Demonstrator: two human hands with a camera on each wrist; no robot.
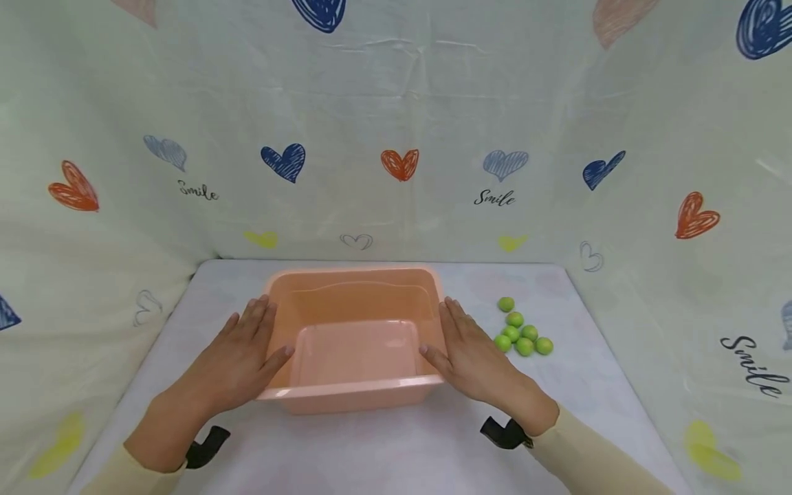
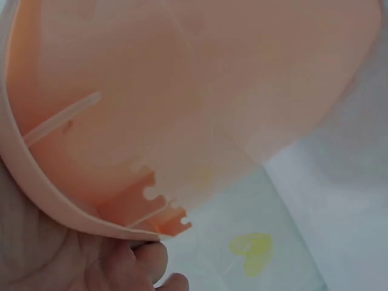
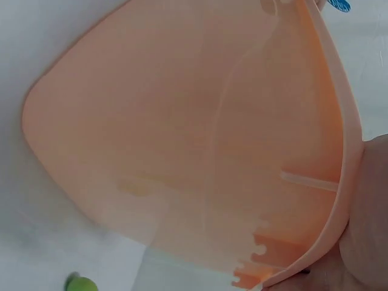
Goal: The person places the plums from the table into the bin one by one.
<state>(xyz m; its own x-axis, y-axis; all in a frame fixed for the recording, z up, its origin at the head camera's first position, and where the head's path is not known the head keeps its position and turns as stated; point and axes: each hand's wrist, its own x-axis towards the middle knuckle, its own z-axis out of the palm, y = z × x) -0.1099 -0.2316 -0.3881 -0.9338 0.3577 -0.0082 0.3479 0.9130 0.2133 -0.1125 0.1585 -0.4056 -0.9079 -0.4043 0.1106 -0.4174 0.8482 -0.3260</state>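
Peach-pink plastic basin (image 1: 355,400), rectangular with rounded corners, sits upright at the middle of a white-covered table (image 1: 371,457), its open top showing the inner floor. A person's two bare hands flank it. The left hand (image 1: 238,361) lies along the left rim and the right hand (image 1: 473,357) along the right rim, both palms touching the basin. Their fingers are straight and point toward the far side, while each thumb reaches inward over the edge; neither hand is clenched. The wrist views show the basin's outer walls close up, with a rib (image 2: 60,118) and notched tabs (image 2: 130,203) beneath the rim. On the table to the right, just beyond the right hand, seven small lime-green balls (image 1: 510,334) lie in a loose cluster, most of them near or touching one another, with one at the far end. Cream sleeves (image 1: 588,450) cover the forearms, and a black fitting (image 1: 208,447) sits at each wrist. Behind and to both sides hangs a pale backdrop (image 1: 346,89) printed with blue, orange-red and yellow hearts and the word "Smile".
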